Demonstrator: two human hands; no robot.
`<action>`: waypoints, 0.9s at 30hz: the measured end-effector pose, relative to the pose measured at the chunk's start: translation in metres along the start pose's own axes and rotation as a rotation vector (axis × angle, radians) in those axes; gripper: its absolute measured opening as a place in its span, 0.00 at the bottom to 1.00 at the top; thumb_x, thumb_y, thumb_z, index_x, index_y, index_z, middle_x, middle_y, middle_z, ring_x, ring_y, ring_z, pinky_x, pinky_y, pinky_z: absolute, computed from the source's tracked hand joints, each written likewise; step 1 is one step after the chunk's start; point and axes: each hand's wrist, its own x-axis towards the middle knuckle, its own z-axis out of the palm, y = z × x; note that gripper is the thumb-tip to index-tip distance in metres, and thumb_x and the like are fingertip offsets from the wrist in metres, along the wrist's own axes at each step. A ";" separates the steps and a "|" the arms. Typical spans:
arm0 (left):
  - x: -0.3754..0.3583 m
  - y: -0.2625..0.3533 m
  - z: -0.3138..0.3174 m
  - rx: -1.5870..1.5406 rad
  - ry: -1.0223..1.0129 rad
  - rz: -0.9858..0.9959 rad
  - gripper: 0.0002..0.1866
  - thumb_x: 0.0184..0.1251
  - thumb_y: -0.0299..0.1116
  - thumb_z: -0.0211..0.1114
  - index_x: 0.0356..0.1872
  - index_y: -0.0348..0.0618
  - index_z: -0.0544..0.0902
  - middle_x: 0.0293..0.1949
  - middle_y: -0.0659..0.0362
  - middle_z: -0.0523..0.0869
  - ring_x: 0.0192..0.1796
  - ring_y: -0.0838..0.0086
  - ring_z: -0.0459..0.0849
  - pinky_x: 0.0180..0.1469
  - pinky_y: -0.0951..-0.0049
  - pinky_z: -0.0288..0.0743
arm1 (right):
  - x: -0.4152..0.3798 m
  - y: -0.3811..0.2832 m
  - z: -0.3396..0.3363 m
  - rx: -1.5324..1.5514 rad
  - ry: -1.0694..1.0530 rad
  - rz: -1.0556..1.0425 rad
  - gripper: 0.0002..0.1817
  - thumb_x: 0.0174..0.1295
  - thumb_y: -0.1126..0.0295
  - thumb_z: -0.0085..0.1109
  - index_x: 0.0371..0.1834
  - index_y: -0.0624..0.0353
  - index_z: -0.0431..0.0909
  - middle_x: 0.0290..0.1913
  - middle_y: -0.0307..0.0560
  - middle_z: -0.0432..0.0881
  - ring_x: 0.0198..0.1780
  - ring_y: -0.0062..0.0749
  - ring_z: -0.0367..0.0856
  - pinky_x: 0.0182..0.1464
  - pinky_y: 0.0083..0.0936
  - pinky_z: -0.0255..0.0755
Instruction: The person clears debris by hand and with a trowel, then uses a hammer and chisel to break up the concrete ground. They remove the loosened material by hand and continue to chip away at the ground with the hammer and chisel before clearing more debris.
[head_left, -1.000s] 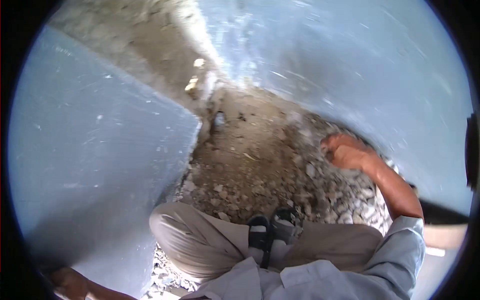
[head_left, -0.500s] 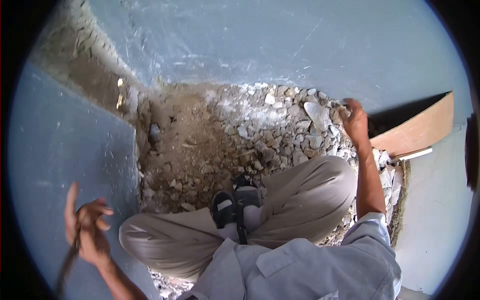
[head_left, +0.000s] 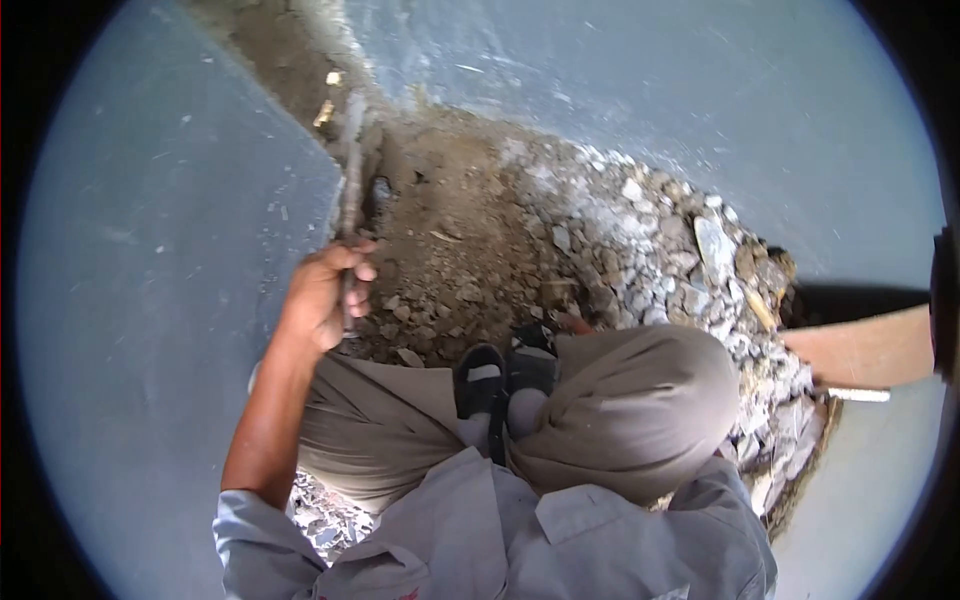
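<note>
My left hand (head_left: pixel 325 292) is closed around a long, thin metal bar (head_left: pixel 352 185). The bar points away from me along the broken edge of the blue-grey wall (head_left: pixel 250 170), and its far part is blurred. My right sleeve (head_left: pixel 715 490) runs down beside my right knee, and the leg hides most of that arm. A small skin-toned patch (head_left: pixel 573 323) between the knee and my sandal looks like part of my right hand; what its fingers do is hidden. Dirt and stone rubble (head_left: pixel 460 270) lie in front of my feet.
My folded legs (head_left: pixel 640 410) and sandals (head_left: pixel 480 370) are close in front. Larger broken stones (head_left: pixel 715 250) are heaped at the right. A brown curved board (head_left: pixel 865 350) stands beyond them. Blue-grey wall surfaces (head_left: pixel 640 70) border the rubble.
My left hand has swung inward and forward with the bar, from the left side to the broken wall edge. My right hand has left the stones and moved down behind the knee. The view has shifted.
</note>
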 end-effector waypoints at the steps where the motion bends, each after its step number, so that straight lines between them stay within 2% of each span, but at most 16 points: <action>1: 0.008 -0.004 0.000 -0.016 0.007 -0.039 0.15 0.71 0.31 0.55 0.55 0.36 0.74 0.27 0.62 0.79 0.19 0.80 0.66 0.21 0.77 0.64 | 0.011 -0.003 0.009 0.010 -0.002 -0.004 0.28 0.59 0.47 0.70 0.57 0.47 0.80 0.39 0.56 0.87 0.38 0.46 0.86 0.43 0.37 0.78; 6: 0.060 -0.047 -0.002 -0.136 0.057 -0.228 0.10 0.68 0.29 0.54 0.48 0.40 0.74 0.27 0.61 0.76 0.23 0.75 0.66 0.23 0.72 0.63 | 0.051 -0.020 0.043 0.040 -0.011 -0.015 0.31 0.58 0.42 0.69 0.60 0.46 0.78 0.39 0.56 0.87 0.38 0.44 0.85 0.43 0.38 0.78; 7: 0.067 -0.057 -0.001 -0.162 0.089 -0.239 0.08 0.68 0.28 0.54 0.46 0.40 0.74 0.27 0.60 0.76 0.23 0.75 0.66 0.23 0.72 0.63 | 0.050 -0.031 0.038 0.015 -0.046 0.046 0.33 0.58 0.40 0.68 0.62 0.46 0.77 0.39 0.55 0.87 0.37 0.42 0.85 0.43 0.39 0.77; 10: 0.091 -0.084 0.001 -0.220 0.146 -0.258 0.03 0.71 0.25 0.52 0.40 0.39 0.75 0.27 0.56 0.76 0.22 0.73 0.68 0.21 0.71 0.63 | 0.054 0.012 0.072 0.141 0.203 -0.035 0.32 0.58 0.48 0.72 0.63 0.47 0.76 0.38 0.51 0.87 0.39 0.37 0.85 0.43 0.37 0.77; 12: 0.107 -0.094 0.006 -0.267 0.206 -0.269 0.03 0.72 0.23 0.53 0.41 0.39 0.74 0.29 0.53 0.78 0.22 0.72 0.70 0.20 0.70 0.65 | 0.084 0.087 0.117 0.343 0.514 -0.358 0.31 0.59 0.45 0.70 0.59 0.52 0.78 0.38 0.53 0.85 0.38 0.34 0.84 0.41 0.32 0.78; 13: 0.118 -0.099 0.009 -0.304 0.235 -0.259 0.03 0.71 0.22 0.52 0.42 0.38 0.74 0.29 0.52 0.78 0.23 0.71 0.71 0.20 0.69 0.66 | 0.087 0.104 0.120 0.388 0.531 -0.375 0.30 0.58 0.48 0.70 0.59 0.52 0.77 0.38 0.52 0.84 0.37 0.33 0.84 0.40 0.32 0.78; 18: 0.174 -0.100 0.026 -0.487 0.392 -0.222 0.06 0.72 0.21 0.49 0.46 0.38 0.71 0.31 0.48 0.79 0.23 0.69 0.73 0.20 0.67 0.69 | 0.028 0.094 0.025 0.424 0.424 -0.205 0.29 0.58 0.61 0.70 0.63 0.54 0.75 0.40 0.49 0.84 0.35 0.31 0.82 0.38 0.29 0.77; 20: 0.188 -0.098 0.028 -0.587 0.417 -0.197 0.07 0.72 0.20 0.46 0.47 0.36 0.69 0.32 0.47 0.79 0.24 0.68 0.74 0.21 0.67 0.70 | 0.008 0.082 -0.020 0.385 0.420 -0.240 0.29 0.58 0.67 0.70 0.64 0.55 0.73 0.41 0.48 0.84 0.34 0.30 0.81 0.37 0.28 0.76; 21: 0.198 -0.099 0.027 -0.628 0.412 -0.184 0.07 0.73 0.21 0.46 0.47 0.36 0.69 0.32 0.47 0.79 0.24 0.67 0.74 0.21 0.67 0.70 | 0.000 0.073 -0.044 0.320 0.458 -0.335 0.30 0.58 0.69 0.70 0.65 0.55 0.73 0.42 0.47 0.83 0.34 0.29 0.80 0.37 0.28 0.76; 22: 0.211 -0.103 0.024 -0.668 0.409 -0.172 0.07 0.73 0.21 0.45 0.47 0.35 0.69 0.33 0.47 0.79 0.24 0.67 0.74 0.21 0.67 0.70 | -0.009 0.064 -0.068 0.221 0.523 -0.443 0.30 0.58 0.72 0.70 0.65 0.56 0.72 0.42 0.47 0.83 0.33 0.29 0.80 0.36 0.27 0.76; 24: 0.249 -0.123 0.014 -0.883 0.359 -0.189 0.07 0.75 0.24 0.44 0.47 0.33 0.69 0.33 0.47 0.79 0.25 0.67 0.75 0.23 0.67 0.72 | -0.008 0.006 -0.110 -0.211 0.895 -0.809 0.32 0.55 0.78 0.64 0.66 0.58 0.71 0.46 0.56 0.83 0.36 0.35 0.83 0.39 0.30 0.77; 25: 0.262 -0.130 0.012 -0.995 0.333 -0.199 0.08 0.75 0.25 0.44 0.46 0.33 0.69 0.34 0.47 0.79 0.26 0.67 0.75 0.24 0.66 0.74 | -0.019 -0.044 -0.138 -0.559 0.941 -0.723 0.33 0.50 0.83 0.60 0.64 0.62 0.71 0.43 0.57 0.82 0.35 0.37 0.82 0.40 0.30 0.77; 26: 0.268 -0.129 0.013 -1.109 0.356 -0.213 0.09 0.77 0.27 0.42 0.49 0.33 0.68 0.34 0.47 0.80 0.26 0.66 0.76 0.25 0.67 0.75 | -0.011 -0.057 -0.161 -0.439 0.774 -0.686 0.30 0.46 0.85 0.58 0.58 0.65 0.73 0.38 0.57 0.82 0.34 0.37 0.81 0.41 0.29 0.77; 27: 0.273 -0.129 0.015 -1.222 0.380 -0.228 0.11 0.79 0.29 0.41 0.52 0.33 0.68 0.35 0.48 0.80 0.26 0.66 0.76 0.26 0.67 0.75 | 0.000 -0.062 -0.176 -0.284 0.654 -0.643 0.27 0.47 0.85 0.57 0.55 0.66 0.75 0.36 0.53 0.82 0.33 0.34 0.80 0.40 0.27 0.75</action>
